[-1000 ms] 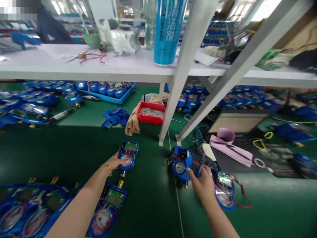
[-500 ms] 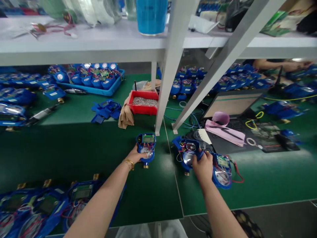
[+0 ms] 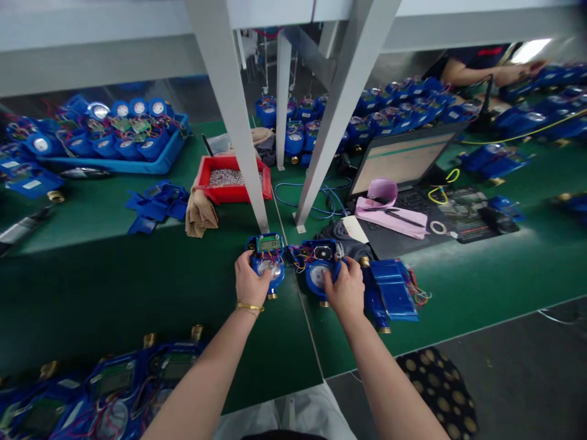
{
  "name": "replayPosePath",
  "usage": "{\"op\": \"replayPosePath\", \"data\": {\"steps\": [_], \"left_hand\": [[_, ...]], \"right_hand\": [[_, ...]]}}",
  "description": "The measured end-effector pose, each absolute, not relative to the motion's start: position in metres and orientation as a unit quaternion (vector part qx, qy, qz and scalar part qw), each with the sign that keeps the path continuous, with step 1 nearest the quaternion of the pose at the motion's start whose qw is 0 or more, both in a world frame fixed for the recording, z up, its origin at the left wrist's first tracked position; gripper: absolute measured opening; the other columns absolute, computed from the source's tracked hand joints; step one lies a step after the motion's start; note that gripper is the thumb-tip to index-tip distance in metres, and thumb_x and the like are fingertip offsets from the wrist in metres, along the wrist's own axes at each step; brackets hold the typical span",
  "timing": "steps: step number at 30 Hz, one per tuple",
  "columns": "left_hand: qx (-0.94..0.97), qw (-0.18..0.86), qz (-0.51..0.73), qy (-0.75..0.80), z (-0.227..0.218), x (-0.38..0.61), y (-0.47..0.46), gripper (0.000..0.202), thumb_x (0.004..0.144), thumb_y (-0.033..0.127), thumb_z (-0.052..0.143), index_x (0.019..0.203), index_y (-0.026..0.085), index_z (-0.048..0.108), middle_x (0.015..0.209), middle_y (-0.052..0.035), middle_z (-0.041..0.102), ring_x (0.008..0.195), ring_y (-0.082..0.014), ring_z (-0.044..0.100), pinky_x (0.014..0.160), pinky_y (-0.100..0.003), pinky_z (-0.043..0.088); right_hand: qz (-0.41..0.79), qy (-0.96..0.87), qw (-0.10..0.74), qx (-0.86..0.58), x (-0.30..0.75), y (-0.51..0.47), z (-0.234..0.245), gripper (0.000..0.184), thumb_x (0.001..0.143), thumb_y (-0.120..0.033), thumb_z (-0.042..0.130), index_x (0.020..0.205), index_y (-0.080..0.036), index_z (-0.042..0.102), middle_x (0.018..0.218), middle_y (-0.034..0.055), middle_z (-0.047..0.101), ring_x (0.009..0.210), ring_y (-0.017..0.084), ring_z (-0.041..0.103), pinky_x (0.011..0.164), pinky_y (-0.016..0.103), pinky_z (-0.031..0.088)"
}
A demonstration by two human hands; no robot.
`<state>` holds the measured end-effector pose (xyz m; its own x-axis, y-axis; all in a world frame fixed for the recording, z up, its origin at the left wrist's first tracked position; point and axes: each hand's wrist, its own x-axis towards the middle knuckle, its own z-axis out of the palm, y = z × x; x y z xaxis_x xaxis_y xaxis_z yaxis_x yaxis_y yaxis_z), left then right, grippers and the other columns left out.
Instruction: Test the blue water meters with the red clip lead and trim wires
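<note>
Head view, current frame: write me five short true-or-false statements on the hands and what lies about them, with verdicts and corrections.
1. The left hand is on a blue meter with a display. True.
2. The right hand touches nothing. False: its fingers are on a second blue meter.
3. The gold bracelet is on the right arm. False: it is on the left arm.
4. The red bin holds many small grey pieces. True.
5. The laptop is folded shut. False: it stands open, with a pink item lying on it.
</note>
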<state>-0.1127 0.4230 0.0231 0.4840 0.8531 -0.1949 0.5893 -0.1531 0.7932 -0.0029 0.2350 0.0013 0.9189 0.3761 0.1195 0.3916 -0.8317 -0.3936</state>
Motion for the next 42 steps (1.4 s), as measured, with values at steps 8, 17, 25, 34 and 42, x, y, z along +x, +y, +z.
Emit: {"op": "replayPosePath", "data": {"steps": [8,17,25,34,42], "left_hand": [[0.809,0.316,0.13,0.478,0.034,-0.102,0.426,0.02,0.084,0.026,0.065,0.099,0.015,0.06,0.124,-0.0083,0.051,0.116,-0.0264,0.048,0.097,-0.049,0.043],[0.771,0.376,0.031,0.512,0.045,-0.099,0.432,0.021,0.085,0.032,0.063,0.098,0.014,0.061,0.113,-0.0072,0.059,0.108,-0.0243,0.055,0.094,-0.048,0.045],[0.631,0.542,0.04,0.554,0.034,-0.105,0.438,0.023,0.09,0.035,0.058,0.097,0.013,0.059,0.093,-0.0041,0.062,0.079,-0.0157,0.061,0.07,-0.033,0.054],[0.53,0.628,0.088,0.564,0.026,-0.111,0.435,0.022,0.09,0.031,0.058,0.102,0.013,0.057,0.093,-0.0036,0.06,0.075,-0.0139,0.06,0.065,-0.029,0.054],[0.485,0.661,0.11,0.563,0.025,-0.118,0.435,0.02,0.09,0.03,0.058,0.1,0.013,0.057,0.09,-0.0027,0.06,0.072,-0.0127,0.059,0.062,-0.027,0.053]], "right_hand": [[0.023,-0.224,0.259,-0.939,-0.008,0.242,0.014,0.035,0.082,-0.037,0.052,0.108,-0.013,0.055,0.122,0.0195,0.048,0.111,0.035,0.046,0.083,0.047,0.045],[0.126,-0.186,0.409,-0.884,-0.021,0.234,0.028,0.026,0.081,-0.041,0.057,0.089,-0.016,0.056,0.108,0.0106,0.055,0.101,0.026,0.051,0.085,0.044,0.042],[0.406,-0.186,0.566,-0.693,-0.063,0.239,0.042,0.043,0.089,-0.056,0.048,0.09,-0.015,0.06,0.083,0.0033,0.064,0.075,0.015,0.061,0.068,0.032,0.049],[0.519,-0.174,0.571,-0.612,-0.078,0.272,0.031,0.028,0.092,-0.039,0.055,0.082,-0.014,0.059,0.069,-0.0033,0.057,0.06,0.01,0.056,0.06,0.027,0.048],[0.532,-0.169,0.559,-0.613,-0.075,0.288,0.03,0.027,0.092,-0.037,0.054,0.08,-0.013,0.059,0.07,-0.003,0.058,0.061,0.01,0.057,0.062,0.027,0.05]]}}
